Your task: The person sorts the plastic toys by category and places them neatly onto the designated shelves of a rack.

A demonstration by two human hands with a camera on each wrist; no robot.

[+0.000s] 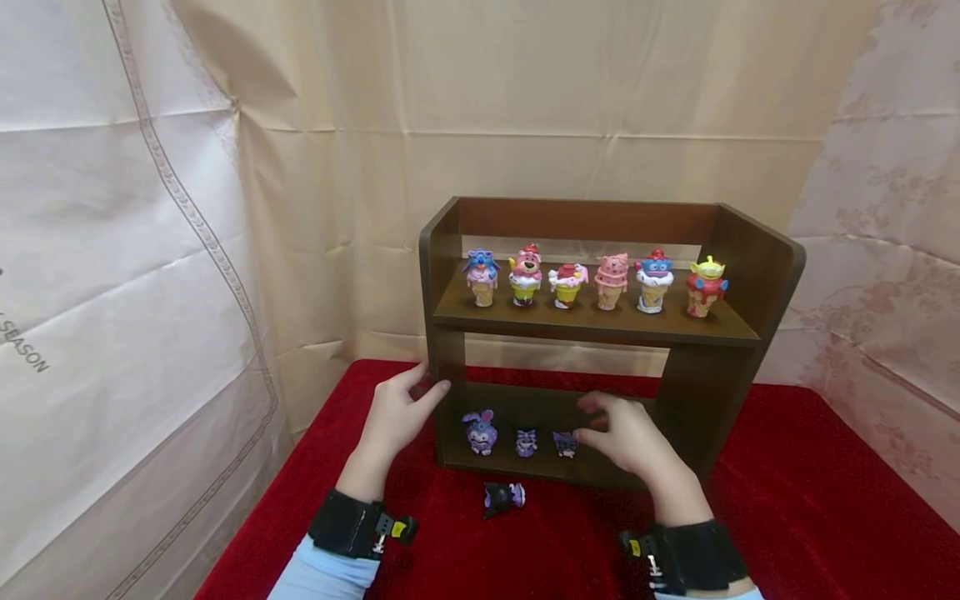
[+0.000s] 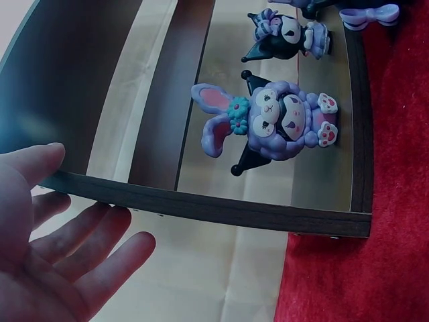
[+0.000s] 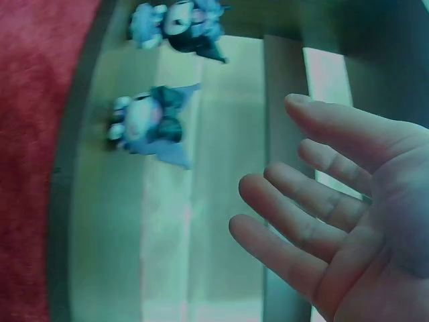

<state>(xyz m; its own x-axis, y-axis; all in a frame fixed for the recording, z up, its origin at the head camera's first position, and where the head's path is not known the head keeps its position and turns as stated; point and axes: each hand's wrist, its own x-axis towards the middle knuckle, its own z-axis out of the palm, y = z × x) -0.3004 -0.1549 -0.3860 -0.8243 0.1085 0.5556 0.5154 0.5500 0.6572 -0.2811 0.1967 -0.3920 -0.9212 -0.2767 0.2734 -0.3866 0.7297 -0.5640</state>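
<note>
A dark brown two-tier shelf (image 1: 592, 333) stands on the table. My left hand (image 1: 397, 408) is at its left side panel, with the thumb over the panel's edge and the other fingers outside it in the left wrist view. My right hand (image 1: 626, 433), fingers apart and holding nothing, is in front of the lower tier, right of a small purple-and-black figurine (image 1: 566, 443). Left of that stand a figurine with a bow (image 1: 527, 442) and a larger purple bunny-eared figurine (image 2: 281, 121). A black-and-purple figurine (image 1: 504, 497) lies on its side before the shelf.
Several ice-cream-cone figurines (image 1: 567, 285) stand in a row on the upper tier. Red cloth (image 1: 570, 550) covers the table. Beige curtains (image 1: 525, 100) hang behind, and pale sheeting (image 1: 112, 292) hangs at the left.
</note>
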